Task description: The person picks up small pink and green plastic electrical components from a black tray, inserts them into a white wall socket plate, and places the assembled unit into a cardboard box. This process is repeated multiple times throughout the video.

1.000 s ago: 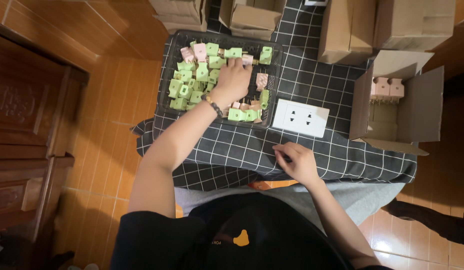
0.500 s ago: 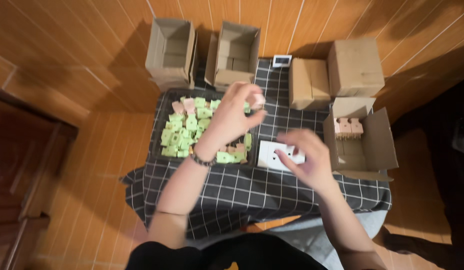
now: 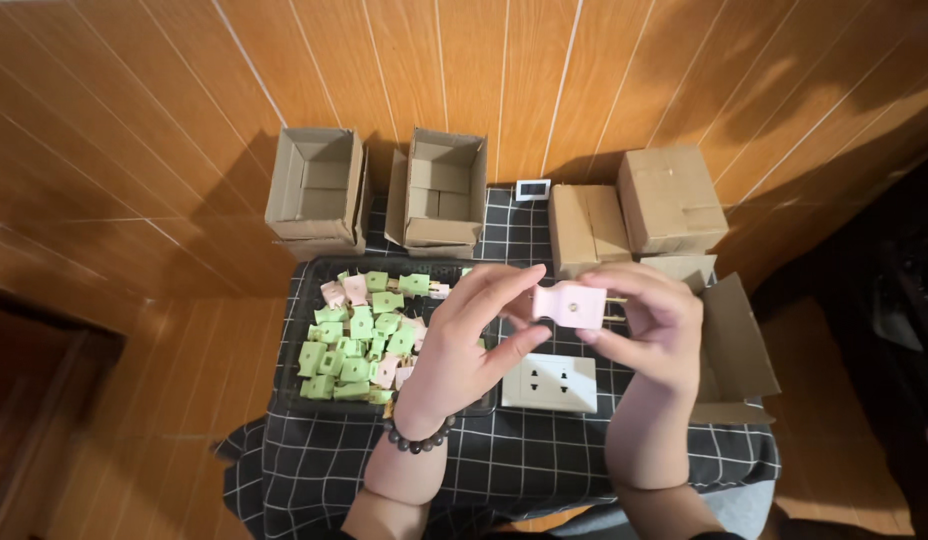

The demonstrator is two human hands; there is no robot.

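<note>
Pinching pink plug point(image 3: 569, 305) between both hands point(image 3: 464, 340) point(image 3: 652, 325), fingertips closed on it, hovering over white socket plate point(image 3: 550, 383) beside tray point(image 3: 289, 345).

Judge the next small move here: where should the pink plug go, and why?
Probably down onto the white socket plate. Both hands, left hand and right hand, hold the pink plug raised right above that plate, its metal prongs pointing right, so it likely needs turning prongs-down first. This is a guess.
</note>
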